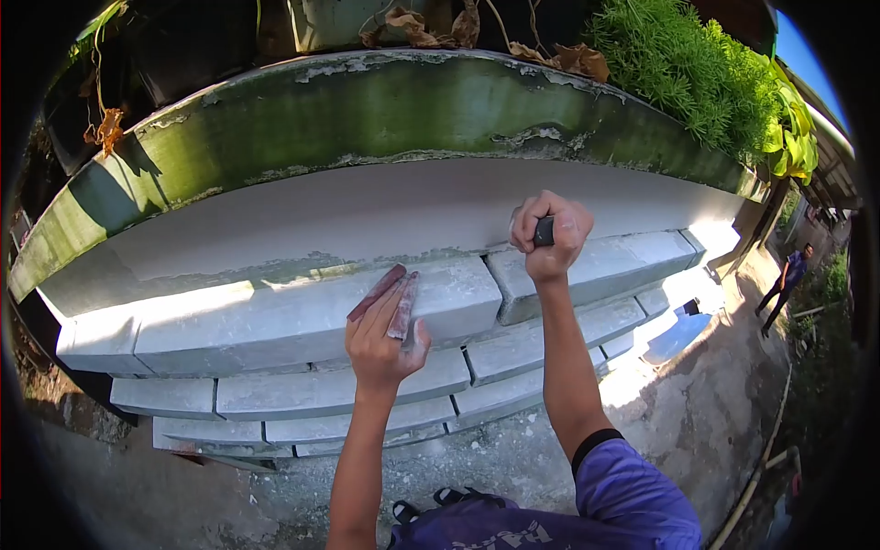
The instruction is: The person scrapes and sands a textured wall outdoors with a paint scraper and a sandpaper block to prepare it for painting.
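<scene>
My left hand (380,344) rests at the top edge of a long grey block (312,316), fingers pressed on a folded reddish-brown sheet (401,307) that looks like sandpaper. Farther right, my right hand (553,231) is wrapped round a black object (544,231), perhaps a handle; its lower part is hidden by the fist. That fist is in front of the pale wall (367,206), just above another grey block (605,266). Dark gaps separate the blocks, which lie in stepped rows.
A green-stained ledge (348,115) curves above the wall, with leafy plants (687,78) and dried leaves on top. Concrete ground (697,422) lies below. At the right a person (788,280) stands on the path, near a long pole (759,472). A blue-white object (676,337) lies beyond the blocks.
</scene>
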### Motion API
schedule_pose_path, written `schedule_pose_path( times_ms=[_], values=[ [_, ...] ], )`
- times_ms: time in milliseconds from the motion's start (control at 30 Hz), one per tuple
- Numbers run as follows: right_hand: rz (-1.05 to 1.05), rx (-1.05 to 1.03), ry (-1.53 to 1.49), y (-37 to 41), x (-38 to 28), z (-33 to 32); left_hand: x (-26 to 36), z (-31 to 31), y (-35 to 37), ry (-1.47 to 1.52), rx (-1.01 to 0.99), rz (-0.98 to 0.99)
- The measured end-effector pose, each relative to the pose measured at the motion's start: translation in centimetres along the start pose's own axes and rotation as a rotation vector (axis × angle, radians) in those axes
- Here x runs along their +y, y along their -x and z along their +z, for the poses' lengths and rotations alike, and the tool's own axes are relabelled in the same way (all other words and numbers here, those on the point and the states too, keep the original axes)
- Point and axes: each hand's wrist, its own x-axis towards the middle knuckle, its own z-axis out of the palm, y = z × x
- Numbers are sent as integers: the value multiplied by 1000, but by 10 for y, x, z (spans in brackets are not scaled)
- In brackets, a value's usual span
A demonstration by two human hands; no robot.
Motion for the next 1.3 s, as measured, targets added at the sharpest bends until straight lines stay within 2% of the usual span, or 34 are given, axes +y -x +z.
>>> schedule_pose_path(
  times_ms=[100, 200, 233, 267, 333, 467, 533, 567, 633, 767, 867, 900, 1033, 1133, 1167, 1300],
  values=[
    [-16, 0, -43, -13, -24, -10, -2, 2, 4, -13, 2, -2],
    [-57, -53, -224, -7, -51, -18, -4, 5, -4, -2, 9, 20],
    [-9, -11, -191, -4, -32, -14, -2, 4, -4, 10, 5, 26],
    [22, 3, 45, 1, 3, -9, -1, 4, -3, 4, 6, 22],
    [42, 11, -94, -10, -3, -15, -2, 4, -2, -13, 18, 20],
    [-103, -26, -279, -12, -60, -19, -5, 7, 3, -39, 15, 11],
    [-48, -4, -186, -6, -38, -14, -3, 7, 6, -25, 5, -13],
    [0, -11, -43, 2, 4, -12, -2, 6, 8, -24, 0, -16],
    [-18, -24, -62, -5, -2, -6, -1, 6, 5, -24, 5, -11],
    [-116, -83, -226, -11, -57, -12, -3, 7, 4, -53, -6, 2],
    [61, -27, -34, 0, 7, -6, -4, 7, 10, -67, -14, 3],
    [16, -59, 17, -5, -1, -6, -2, 6, 9, -58, -14, 1],
    [-83, -59, -179, -12, -53, -6, -2, 7, 4, -64, -14, 10],
    [36, -43, -156, -6, -21, -11, -5, 9, 7, -60, -8, -6],
    [101, -17, -57, 3, 20, -5, -3, 8, 7, -55, -13, 4],
    [41, -21, -218, -26, -15, -8, -2, 8, 10, -75, -9, 8]
  ],
)
